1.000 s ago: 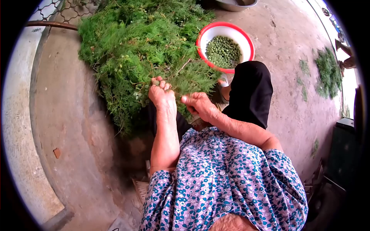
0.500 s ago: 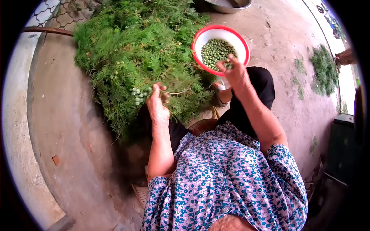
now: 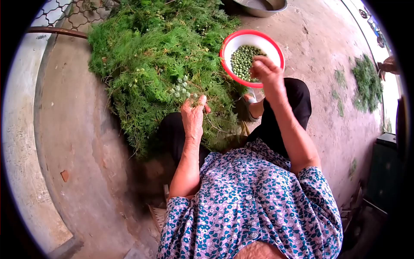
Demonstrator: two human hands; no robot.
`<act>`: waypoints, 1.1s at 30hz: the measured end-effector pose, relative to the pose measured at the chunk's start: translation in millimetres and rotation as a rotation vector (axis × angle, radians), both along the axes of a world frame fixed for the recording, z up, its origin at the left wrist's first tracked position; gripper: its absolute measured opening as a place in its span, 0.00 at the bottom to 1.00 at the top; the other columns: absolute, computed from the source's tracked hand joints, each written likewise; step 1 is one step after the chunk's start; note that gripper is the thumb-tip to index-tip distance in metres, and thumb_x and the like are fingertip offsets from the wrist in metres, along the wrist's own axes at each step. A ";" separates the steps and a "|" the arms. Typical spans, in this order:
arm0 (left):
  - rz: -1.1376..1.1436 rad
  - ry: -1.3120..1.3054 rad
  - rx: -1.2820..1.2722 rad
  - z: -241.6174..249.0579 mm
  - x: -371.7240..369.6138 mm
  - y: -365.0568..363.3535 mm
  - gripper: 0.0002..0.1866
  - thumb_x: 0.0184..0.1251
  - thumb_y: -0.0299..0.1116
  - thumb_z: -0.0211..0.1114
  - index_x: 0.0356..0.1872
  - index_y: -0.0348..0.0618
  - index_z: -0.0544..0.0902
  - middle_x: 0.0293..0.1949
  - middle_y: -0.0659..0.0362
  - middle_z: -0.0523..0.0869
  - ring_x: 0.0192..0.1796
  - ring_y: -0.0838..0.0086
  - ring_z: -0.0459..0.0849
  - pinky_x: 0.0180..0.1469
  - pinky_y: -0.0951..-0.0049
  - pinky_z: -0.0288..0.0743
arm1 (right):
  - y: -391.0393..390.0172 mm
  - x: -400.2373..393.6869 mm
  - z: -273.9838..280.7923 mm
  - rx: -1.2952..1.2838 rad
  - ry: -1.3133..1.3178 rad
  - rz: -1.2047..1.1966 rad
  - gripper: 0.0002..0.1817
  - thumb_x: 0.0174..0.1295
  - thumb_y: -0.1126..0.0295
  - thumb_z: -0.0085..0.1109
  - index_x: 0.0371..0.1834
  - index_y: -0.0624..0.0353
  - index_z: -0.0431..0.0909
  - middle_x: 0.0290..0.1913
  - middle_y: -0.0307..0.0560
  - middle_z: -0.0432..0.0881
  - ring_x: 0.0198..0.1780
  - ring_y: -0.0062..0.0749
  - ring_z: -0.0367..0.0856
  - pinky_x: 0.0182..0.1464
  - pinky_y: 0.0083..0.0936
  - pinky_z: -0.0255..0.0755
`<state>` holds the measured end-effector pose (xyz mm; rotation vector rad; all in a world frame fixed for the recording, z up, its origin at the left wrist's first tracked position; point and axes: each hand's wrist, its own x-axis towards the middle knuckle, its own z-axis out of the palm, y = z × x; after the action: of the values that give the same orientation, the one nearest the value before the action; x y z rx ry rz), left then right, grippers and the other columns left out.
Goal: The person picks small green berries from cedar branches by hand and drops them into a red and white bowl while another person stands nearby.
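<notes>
My left hand [image 3: 193, 116] is closed on a conifer sprig [image 3: 180, 87] with a cluster of pale green cones, held at the near edge of a big heap of feathery green branches [image 3: 142, 56]. My right hand [image 3: 271, 75] hangs over the near right side of a white bowl with a red rim [image 3: 283, 58]. Its fingers are curled inward, and what lies in them is hidden. Inside the bowl is a layer of small round green cones [image 3: 242, 61].
A metal basin [image 3: 263, 12] stands at the top. On the right lie a smaller clump of greenery [image 3: 366, 84] and, near it, another person's hand [image 3: 388, 67]. A dark green box [image 3: 384, 162] is at the lower right. A metal bar [image 3: 58, 30] runs at upper left.
My left hand has moved right with the sprig, whose cones now point up and left. My right hand's fingers have curled and shifted slightly up over the bowl.
</notes>
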<state>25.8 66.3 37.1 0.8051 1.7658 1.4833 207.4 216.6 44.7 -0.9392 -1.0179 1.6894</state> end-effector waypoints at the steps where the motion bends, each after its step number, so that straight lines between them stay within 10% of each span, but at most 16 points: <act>1: -0.007 0.001 0.000 0.0 0.8 1.0 0.09 0.59 0.35 0.60 0.28 0.39 0.79 0.17 0.64 0.77 0.20 0.81 0.69 0.25 0.78 0.61 | -14.9 -7.6 11.8 0.021 -0.117 0.131 0.11 0.57 0.76 0.56 0.43 0.68 0.75 0.32 0.42 0.78 0.33 0.23 0.77 0.36 0.21 0.73; 7: -0.116 -0.072 -0.123 11.6 16.9 6.0 0.06 0.57 0.30 0.61 0.25 0.40 0.78 0.17 0.65 0.76 0.20 0.82 0.70 0.24 0.80 0.61 | -57.6 -45.5 9.2 0.683 -0.420 0.357 0.13 0.49 0.80 0.60 0.39 0.61 0.78 0.29 0.43 0.75 0.33 0.29 0.75 0.38 0.24 0.70; 17: -0.284 0.160 -0.186 4.7 24.3 6.2 0.07 0.59 0.30 0.58 0.24 0.40 0.78 0.13 0.65 0.71 0.15 0.82 0.69 0.19 0.80 0.60 | -64.3 -34.0 0.4 0.696 -0.471 0.366 0.11 0.49 0.74 0.63 0.37 0.62 0.79 0.26 0.42 0.75 0.29 0.29 0.76 0.34 0.23 0.70; 25: -0.418 -0.060 -0.251 15.2 24.1 4.8 0.11 0.57 0.36 0.59 0.24 0.39 0.81 0.12 0.65 0.67 0.16 0.82 0.63 0.21 0.78 0.54 | -64.9 -21.6 2.1 -0.073 -0.178 0.410 0.12 0.63 0.63 0.52 0.28 0.60 0.74 0.18 0.35 0.72 0.19 0.15 0.67 0.21 0.14 0.62; 31: -0.332 -0.159 -0.248 7.8 26.8 3.3 0.11 0.55 0.35 0.60 0.22 0.38 0.78 0.15 0.64 0.73 0.20 0.80 0.69 0.28 0.77 0.61 | -40.5 6.2 -11.6 -0.265 -0.058 0.311 0.10 0.62 0.65 0.53 0.33 0.61 0.74 0.20 0.39 0.75 0.21 0.20 0.74 0.23 0.15 0.68; 33: -0.418 -0.056 -0.166 -2.2 22.6 -1.6 0.11 0.56 0.36 0.60 0.23 0.37 0.78 0.18 0.63 0.75 0.23 0.79 0.71 0.29 0.77 0.63 | -18.7 17.2 -22.8 -0.345 0.361 0.125 0.11 0.61 0.65 0.53 0.38 0.62 0.73 0.30 0.45 0.78 0.30 0.28 0.78 0.31 0.22 0.74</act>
<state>48.4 64.7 34.8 0.9651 1.5393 1.0600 224.6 197.9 21.9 -0.7535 -0.5648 2.0913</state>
